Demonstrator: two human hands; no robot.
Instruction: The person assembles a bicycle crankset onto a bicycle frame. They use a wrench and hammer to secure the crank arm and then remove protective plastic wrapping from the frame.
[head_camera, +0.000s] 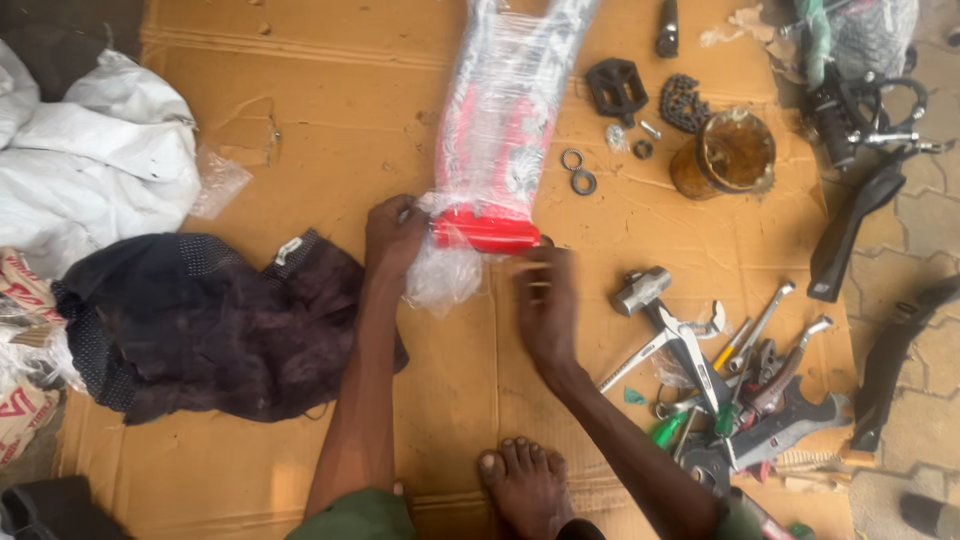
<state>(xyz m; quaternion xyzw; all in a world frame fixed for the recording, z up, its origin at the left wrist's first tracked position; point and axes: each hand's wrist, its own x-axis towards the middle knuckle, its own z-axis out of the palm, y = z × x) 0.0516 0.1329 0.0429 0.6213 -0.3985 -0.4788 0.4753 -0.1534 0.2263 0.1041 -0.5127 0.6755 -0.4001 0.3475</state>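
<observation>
A red bicycle frame part (497, 150) wrapped in clear plastic lies on brown cardboard (330, 120), running from the top centre down to the middle. My left hand (394, 236) grips the loose plastic wrap (440, 275) at the part's near left end. My right hand (545, 300) is blurred, with fingers at the underside of the red end, touching it or the wrap. A bare foot (525, 485) rests on the cardboard below the hands.
A dark cloth (215, 325) and white plastic sacks (95, 160) lie to the left. At right are a hammer (645, 292), a heap of wrenches and pliers (735, 390), a black pedal (616, 87), a chain (684, 102), washers (579, 172) and a brown tin (728, 155).
</observation>
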